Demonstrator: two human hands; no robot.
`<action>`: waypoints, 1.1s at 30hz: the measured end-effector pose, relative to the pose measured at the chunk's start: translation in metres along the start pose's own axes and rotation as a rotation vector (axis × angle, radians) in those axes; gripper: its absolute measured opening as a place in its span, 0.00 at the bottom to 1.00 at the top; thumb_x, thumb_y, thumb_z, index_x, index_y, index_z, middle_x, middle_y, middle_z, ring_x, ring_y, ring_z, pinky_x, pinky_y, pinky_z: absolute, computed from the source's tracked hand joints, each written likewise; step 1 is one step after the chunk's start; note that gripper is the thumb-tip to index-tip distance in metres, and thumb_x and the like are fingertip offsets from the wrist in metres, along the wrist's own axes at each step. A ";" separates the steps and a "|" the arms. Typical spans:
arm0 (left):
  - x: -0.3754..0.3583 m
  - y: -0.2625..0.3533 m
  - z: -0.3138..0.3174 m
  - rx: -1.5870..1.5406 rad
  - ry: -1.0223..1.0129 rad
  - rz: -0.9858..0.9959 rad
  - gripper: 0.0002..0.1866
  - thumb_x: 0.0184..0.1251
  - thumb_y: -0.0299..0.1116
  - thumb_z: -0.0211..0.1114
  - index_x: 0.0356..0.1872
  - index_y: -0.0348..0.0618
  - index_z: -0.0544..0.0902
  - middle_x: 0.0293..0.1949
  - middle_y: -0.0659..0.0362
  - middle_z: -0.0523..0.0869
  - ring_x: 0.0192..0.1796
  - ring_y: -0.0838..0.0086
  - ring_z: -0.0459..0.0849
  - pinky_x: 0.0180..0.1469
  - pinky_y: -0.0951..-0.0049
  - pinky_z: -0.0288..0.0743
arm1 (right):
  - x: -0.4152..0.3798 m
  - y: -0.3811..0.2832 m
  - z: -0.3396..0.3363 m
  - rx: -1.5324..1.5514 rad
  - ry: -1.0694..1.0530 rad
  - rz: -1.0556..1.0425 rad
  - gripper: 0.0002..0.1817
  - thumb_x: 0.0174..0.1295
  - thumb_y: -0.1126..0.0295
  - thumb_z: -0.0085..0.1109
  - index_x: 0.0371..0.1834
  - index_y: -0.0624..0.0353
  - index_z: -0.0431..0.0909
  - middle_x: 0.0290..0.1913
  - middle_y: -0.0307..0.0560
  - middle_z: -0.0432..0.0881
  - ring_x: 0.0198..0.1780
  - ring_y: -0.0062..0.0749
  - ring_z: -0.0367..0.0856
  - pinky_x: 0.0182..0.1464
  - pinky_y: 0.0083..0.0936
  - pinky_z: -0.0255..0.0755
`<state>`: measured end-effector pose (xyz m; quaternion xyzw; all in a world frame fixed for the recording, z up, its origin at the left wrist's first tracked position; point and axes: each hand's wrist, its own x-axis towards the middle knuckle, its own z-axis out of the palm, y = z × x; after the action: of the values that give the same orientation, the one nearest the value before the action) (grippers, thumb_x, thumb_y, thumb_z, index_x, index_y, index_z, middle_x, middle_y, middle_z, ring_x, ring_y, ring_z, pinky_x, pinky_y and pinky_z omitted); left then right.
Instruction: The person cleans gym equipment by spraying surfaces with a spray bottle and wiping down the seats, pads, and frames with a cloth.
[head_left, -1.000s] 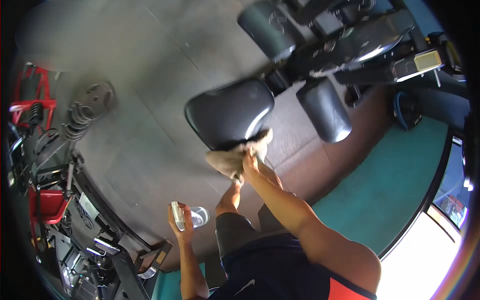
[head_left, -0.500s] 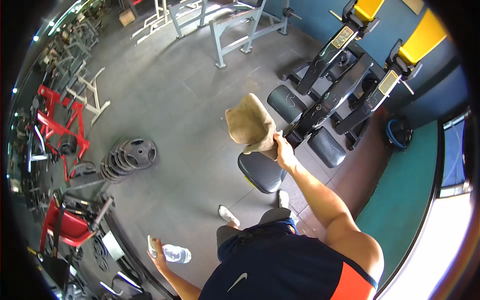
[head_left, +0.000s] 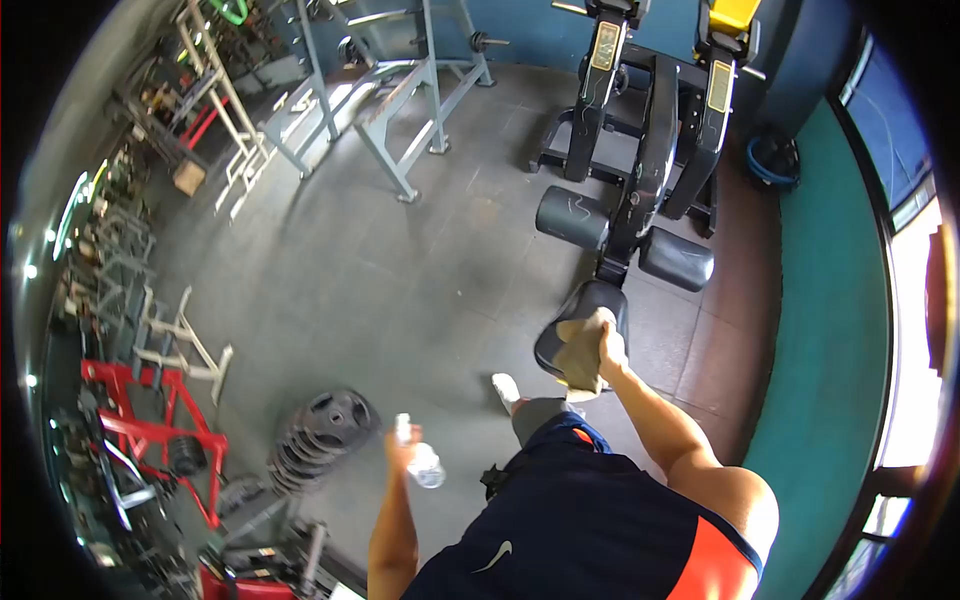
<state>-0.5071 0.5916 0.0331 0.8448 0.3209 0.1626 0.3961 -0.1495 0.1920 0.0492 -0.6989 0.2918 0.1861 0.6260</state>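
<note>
My right hand (head_left: 611,352) grips a tan cloth (head_left: 578,350), which hangs bunched and overlaps the black padded seat (head_left: 600,295) of an exercise machine in this view. At lower left, my left hand (head_left: 400,450) is wrapped around a clear bottle (head_left: 428,468) with a white top; it is somewhat blurred by motion. The bottle's transparent body points toward my legs, well above the dark floor. Two black roller pads (head_left: 573,216) sit on the machine's post beyond the seat.
Weight plates (head_left: 335,425) stand stacked at left, near a red machine frame (head_left: 160,425). Grey bench racks (head_left: 400,150) are at the back. A blue-rimmed bin (head_left: 773,162) stands by the teal wall (head_left: 830,300) on the right. Grey floor tiles (head_left: 440,260) spread between them.
My view has shifted, and the machine's seat now appears nearer my right hand. The cloth has come lower and closer to me, more bunched. My left hand has risen with the bottle.
</note>
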 end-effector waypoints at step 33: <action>0.489 0.386 0.402 0.157 -1.387 1.361 0.18 0.69 0.44 0.56 0.38 0.39 0.86 0.34 0.43 0.86 0.39 0.48 0.86 0.44 0.51 0.80 | -0.022 -0.090 0.292 1.089 1.030 0.083 0.28 0.76 0.52 0.44 0.62 0.67 0.75 0.58 0.51 0.80 0.59 0.35 0.77 0.63 0.33 0.70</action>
<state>0.2269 0.5072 0.0873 0.7818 -0.5303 -0.1990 0.2609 -0.0772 0.4874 0.0889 -0.2775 0.6247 -0.3116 0.6600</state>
